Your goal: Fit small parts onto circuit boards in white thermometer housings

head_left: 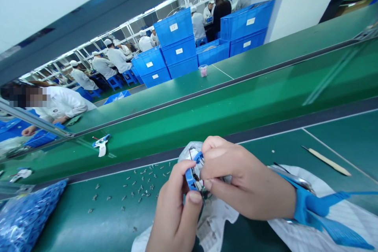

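My left hand [177,208] pinches a small blue plastic housing [190,180] between thumb and fingers. Dark and light inner parts and a thin wire show inside it. Over its open side, my right hand [236,173] is closed, with its fingertips pressed together against the inner parts. What those fingertips grip is hidden. Behind the hands lies a clear plastic bag [186,151], and a white plastic bag [218,220] shows beneath them. Several small metal parts [147,181] are scattered on the green bench to the left. A blue strap [307,204] circles my right wrist.
A wooden-handled pointed tool [329,162] lies at right; a bag of blue parts [38,212] at left. Beyond the bench runs a green conveyor belt [165,122] carrying a blue-and-white assembly [102,145]. A co-worker [63,104], blue crates [178,49] and a cup [203,71] are farther back.
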